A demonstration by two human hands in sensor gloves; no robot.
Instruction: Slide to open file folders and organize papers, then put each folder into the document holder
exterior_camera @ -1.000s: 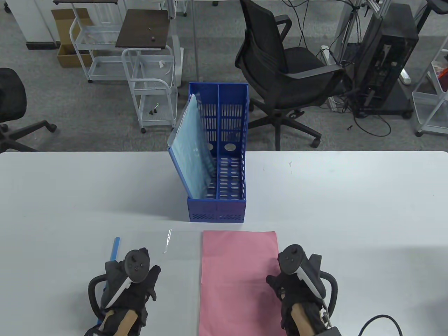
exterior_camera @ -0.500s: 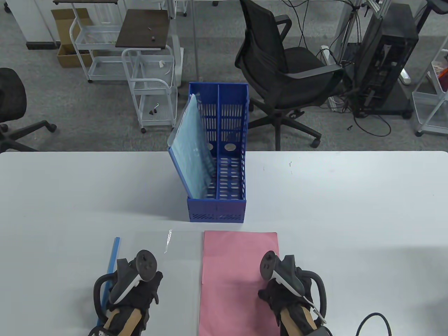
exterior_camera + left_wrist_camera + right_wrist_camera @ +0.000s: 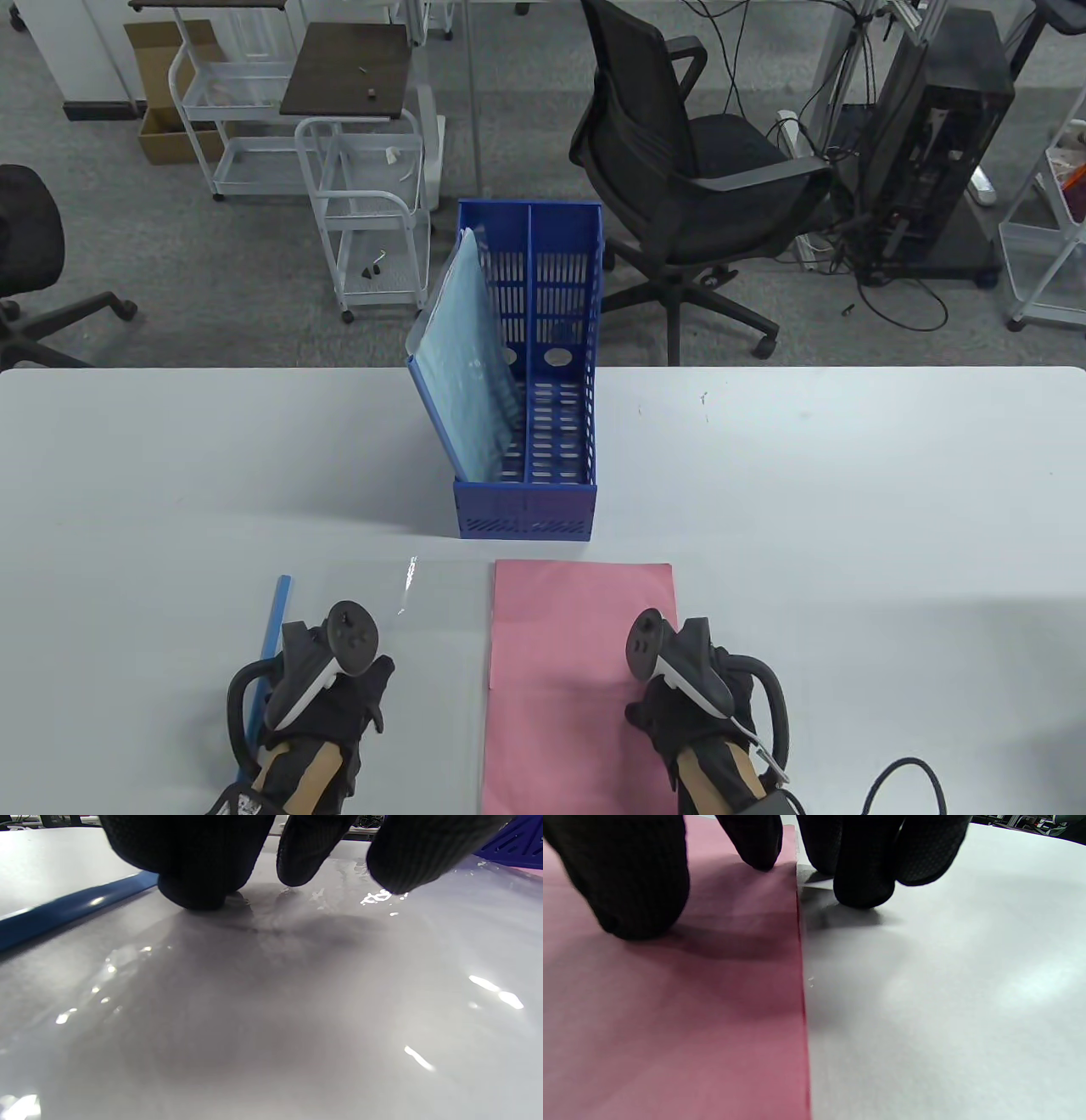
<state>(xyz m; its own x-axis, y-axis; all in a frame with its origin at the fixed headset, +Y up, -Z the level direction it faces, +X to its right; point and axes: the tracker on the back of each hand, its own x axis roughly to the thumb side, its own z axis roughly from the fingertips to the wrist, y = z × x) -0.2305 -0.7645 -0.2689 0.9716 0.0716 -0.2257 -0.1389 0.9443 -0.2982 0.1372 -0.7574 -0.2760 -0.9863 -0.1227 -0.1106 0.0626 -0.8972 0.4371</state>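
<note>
A blue document holder [image 3: 526, 501] stands mid-table with a light blue folder [image 3: 462, 365] leaning in its left compartment. In front of it lie a clear folder cover [image 3: 433, 611] with a blue slide bar [image 3: 273, 620] along its left side, and a pink paper [image 3: 573, 679]. My left hand [image 3: 339, 696] rests on the clear cover [image 3: 297, 1005], its fingertips [image 3: 195, 887] pressing down beside the blue bar [image 3: 63, 916]. My right hand [image 3: 683, 705] sits at the pink paper's [image 3: 670, 1005] right edge, thumb [image 3: 632, 878] on the paper, other fingers [image 3: 861, 874] touching the table just off the edge.
The white table [image 3: 848, 509] stretches wide on both sides of the holder. Behind the table stand a black office chair [image 3: 679, 187], white carts [image 3: 365, 212] and a computer tower [image 3: 933, 144]. A black cable [image 3: 908, 781] trails from my right wrist.
My right hand has moved left from beside the pink paper onto its right edge. My left hand shifted slightly right on the clear cover. Since half a second ago both barely move.
</note>
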